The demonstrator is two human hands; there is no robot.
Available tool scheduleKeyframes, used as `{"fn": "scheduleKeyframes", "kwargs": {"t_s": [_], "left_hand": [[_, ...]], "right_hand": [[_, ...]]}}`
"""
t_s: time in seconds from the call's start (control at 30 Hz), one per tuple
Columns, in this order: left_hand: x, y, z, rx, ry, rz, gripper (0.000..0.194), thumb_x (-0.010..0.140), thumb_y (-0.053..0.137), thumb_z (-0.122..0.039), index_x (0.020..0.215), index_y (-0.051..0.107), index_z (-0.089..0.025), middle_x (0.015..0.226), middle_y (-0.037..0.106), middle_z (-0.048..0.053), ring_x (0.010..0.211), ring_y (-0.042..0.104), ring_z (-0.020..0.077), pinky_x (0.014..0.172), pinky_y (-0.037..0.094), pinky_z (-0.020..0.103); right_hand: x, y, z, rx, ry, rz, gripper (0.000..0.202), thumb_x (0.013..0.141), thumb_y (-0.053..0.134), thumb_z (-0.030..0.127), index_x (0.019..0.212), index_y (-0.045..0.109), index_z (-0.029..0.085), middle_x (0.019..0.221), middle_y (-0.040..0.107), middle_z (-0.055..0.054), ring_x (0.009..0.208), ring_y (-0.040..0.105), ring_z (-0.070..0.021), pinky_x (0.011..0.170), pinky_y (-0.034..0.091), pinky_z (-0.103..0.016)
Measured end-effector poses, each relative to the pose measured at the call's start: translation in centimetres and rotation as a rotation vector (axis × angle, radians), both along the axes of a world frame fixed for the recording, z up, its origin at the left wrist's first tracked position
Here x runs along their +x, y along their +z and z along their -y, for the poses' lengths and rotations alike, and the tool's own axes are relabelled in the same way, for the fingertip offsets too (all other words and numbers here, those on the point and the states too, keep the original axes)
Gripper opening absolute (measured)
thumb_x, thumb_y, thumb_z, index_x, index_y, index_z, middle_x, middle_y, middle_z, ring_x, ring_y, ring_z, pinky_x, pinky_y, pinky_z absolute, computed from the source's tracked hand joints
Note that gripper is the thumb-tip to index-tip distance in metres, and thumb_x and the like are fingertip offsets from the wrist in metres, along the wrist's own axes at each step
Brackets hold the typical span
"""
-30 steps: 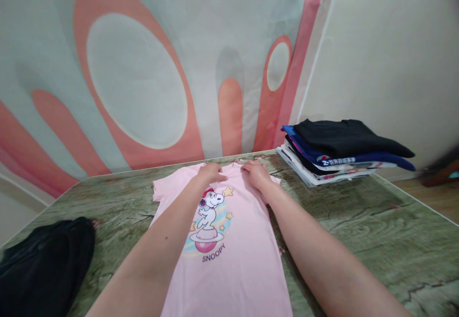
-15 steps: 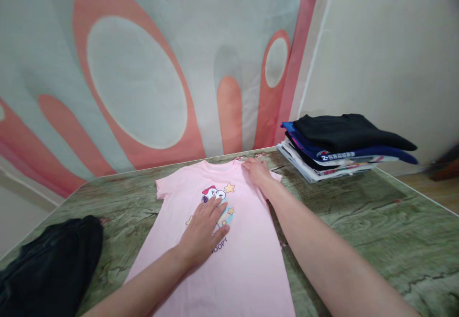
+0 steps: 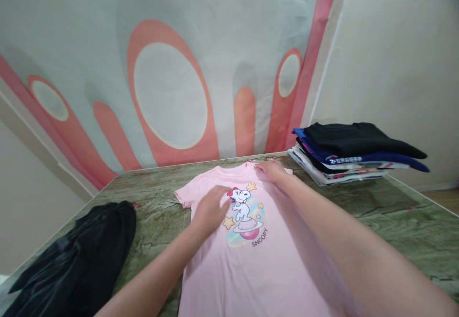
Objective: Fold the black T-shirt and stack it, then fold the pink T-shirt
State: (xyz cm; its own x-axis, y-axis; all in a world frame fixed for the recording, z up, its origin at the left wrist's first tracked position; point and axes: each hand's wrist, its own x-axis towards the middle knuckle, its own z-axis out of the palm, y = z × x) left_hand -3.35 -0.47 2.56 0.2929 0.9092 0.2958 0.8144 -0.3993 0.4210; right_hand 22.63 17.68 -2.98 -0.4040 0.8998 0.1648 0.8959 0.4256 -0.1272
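A pink short-sleeved T-shirt [image 3: 247, 274] lies front up before me, with a Snoopy print on its chest and its collar away from me. My right hand [image 3: 273, 172] is at the shirt's right shoulder beside the neckline, fingers close together and closed on the cloth; part of the right sleeve is hidden behind it. Over the left side of the chest, next to the print, is my left hand [image 3: 211, 212]. Its fingers are loosely bent and somewhat blurred, with nothing held in them.
Several folded garments form a stack [image 3: 358, 152] at the back right, a black one on top. A crumpled black garment [image 3: 82, 259] lies at the left. The wood-patterned table [image 3: 154, 188] meets a patterned wall covering [image 3: 172, 92] behind.
My left hand has lifted from the print and shifted toward the shirt's left side, uncovering the print. My right hand stays at the right shoulder, its fingers drawn closer together. The view has turned left.
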Motion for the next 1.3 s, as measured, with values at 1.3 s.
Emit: {"fn": "scheduleKeyframes", "kwargs": {"t_s": [1.3], "left_hand": [[-9.9, -0.1, -0.9, 0.035, 0.291, -0.422, 0.018, 0.085, 0.045, -0.024, 0.086, 0.063, -0.022, 0.100, 0.063, 0.007, 0.098, 0.055, 0.0257, 0.085, 0.040, 0.037]], "right_hand": [[2.3, -3.7, -0.4, -0.003, 0.129, -0.373, 0.036, 0.093, 0.041, 0.027, 0.125, 0.058, 0.031, 0.133, 0.057, -0.001, 0.124, 0.049, -0.0231, 0.109, 0.024, -0.051]]}}
